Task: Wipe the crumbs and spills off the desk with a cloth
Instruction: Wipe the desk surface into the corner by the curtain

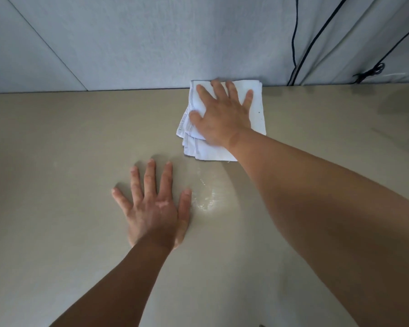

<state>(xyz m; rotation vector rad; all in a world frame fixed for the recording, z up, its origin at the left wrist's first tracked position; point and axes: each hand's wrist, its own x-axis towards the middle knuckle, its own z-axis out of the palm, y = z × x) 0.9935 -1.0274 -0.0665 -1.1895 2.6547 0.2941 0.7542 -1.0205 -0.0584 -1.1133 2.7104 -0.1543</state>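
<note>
Head view: looking down over two bare forearms onto a beige table (pixel 57 161) that meets a grey wall (pixel 128 43).
Cloth place: white folded cloth (pixel 257 119) at the far edge of the table, right of centre, far hem touching the wall.
Right hand (pixel 222 114): laid flat on top of the cloth, fingers straight and spread, thumb out to the left; gripping nothing, only pressing down.
Reason for that hold: probably to spread pressure over the whole pad, so as to drag it evenly without undoing the folds.
Left hand (pixel 154 208): open, palm down on bare table, nearer and further left, well apart from the cloth; likely a brace for the long reach.
Cloth axis: longer side running near to far, near end leaning slightly left; right fingers pointing along it toward the wall.
Cloth edges: folded layers fanned out along the left and near sides.
Wet patch (pixel 208 197): shiny smear between the two hands, just beside the left thumb; spill or wiping trace, cannot tell.
Crumbs: none made out on the table.
Cables (pixel 293 43): dark, hanging down the wall at right.
</note>
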